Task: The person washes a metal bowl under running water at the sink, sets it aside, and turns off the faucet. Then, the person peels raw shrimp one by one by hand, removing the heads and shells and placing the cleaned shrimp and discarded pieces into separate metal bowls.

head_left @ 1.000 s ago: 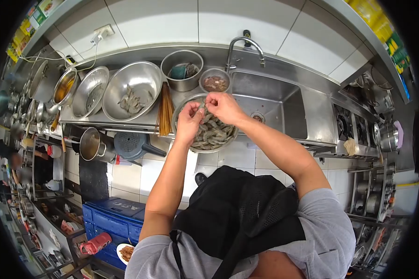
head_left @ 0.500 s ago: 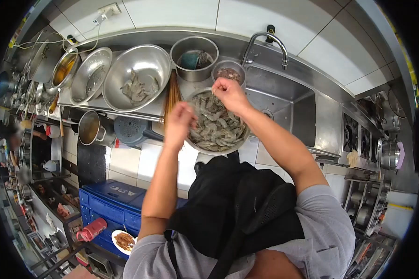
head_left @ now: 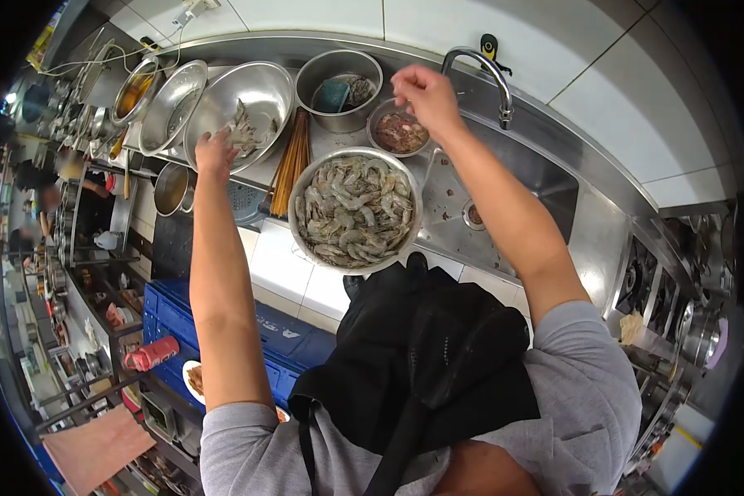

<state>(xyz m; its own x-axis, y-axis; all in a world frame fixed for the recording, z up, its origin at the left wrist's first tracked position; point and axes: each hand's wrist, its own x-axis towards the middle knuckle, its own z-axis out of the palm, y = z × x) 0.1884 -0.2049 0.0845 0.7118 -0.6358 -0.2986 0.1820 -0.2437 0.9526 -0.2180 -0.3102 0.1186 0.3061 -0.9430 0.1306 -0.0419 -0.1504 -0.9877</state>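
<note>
Many shrimp (head_left: 355,211), a crowded surface (head_left: 326,139)

Most of the shrimp fill the near bowl (head_left: 351,270), which juts past the surface's front edge; a smaller heap lies in the wide bowl (head_left: 266,93) to its left. At the wide bowl's near rim is the left hand (head_left: 215,153), fingers loosely spread and hiding part of that rim. The right hand (head_left: 428,97) hovers above the scrap bowl (head_left: 398,134), fingers curled; whether it grips anything cannot be told.

Sticks (head_left: 289,174) lie slantwise between the wide bowl and the near bowl, so they stand in the way there. Behind them sits a pot (head_left: 339,66) holding a green pad (head_left: 332,96). Just right of the right hand, the tap (head_left: 505,107) arches over the sink (head_left: 537,190). An oval bowl (head_left: 186,87) crowds the wide bowl's left side.
</note>
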